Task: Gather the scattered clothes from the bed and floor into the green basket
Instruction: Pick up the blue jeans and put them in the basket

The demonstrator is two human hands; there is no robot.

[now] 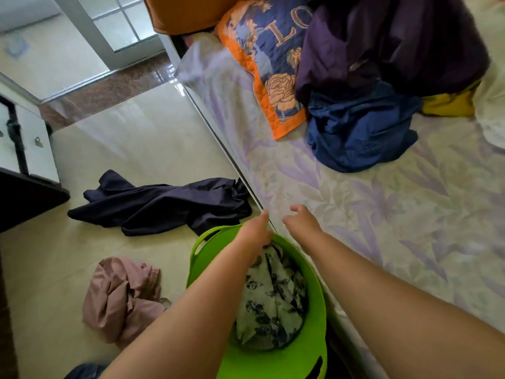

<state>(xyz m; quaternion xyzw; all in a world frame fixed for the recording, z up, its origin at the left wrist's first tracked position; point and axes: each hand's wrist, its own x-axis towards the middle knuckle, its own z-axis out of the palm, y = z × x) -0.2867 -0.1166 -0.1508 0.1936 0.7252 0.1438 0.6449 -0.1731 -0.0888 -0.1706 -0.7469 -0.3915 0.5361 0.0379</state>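
Basket (276, 362) first: the green basket sits on the floor (153, 149) tight against the bed's (382, 228) edge, its long axis running from near you away along the bed side, with one patterned garment (270, 305) already inside. Your left hand (255, 233) is over its far rim, fingers down on that garment — whether they pinch the cloth or only press it, I cannot tell. Your right hand (302, 221) hovers above the bed edge, fingers loosely curled, holding nothing.

Risks, as I judge them: if your left hand lifts with the cloth caught in it, the garment could drag back out over the rim. Lean hard on the basket's soft wall and it may tip toward the floor.

Still to gather: the dark navy garment (164, 205) spread on the floor with its length lying crosswise toward the bed, the pink bundle (123, 296) beside the basket, and on the bed the blue heap (360, 129) and purple heap (388, 42) — both well apart from your hands.
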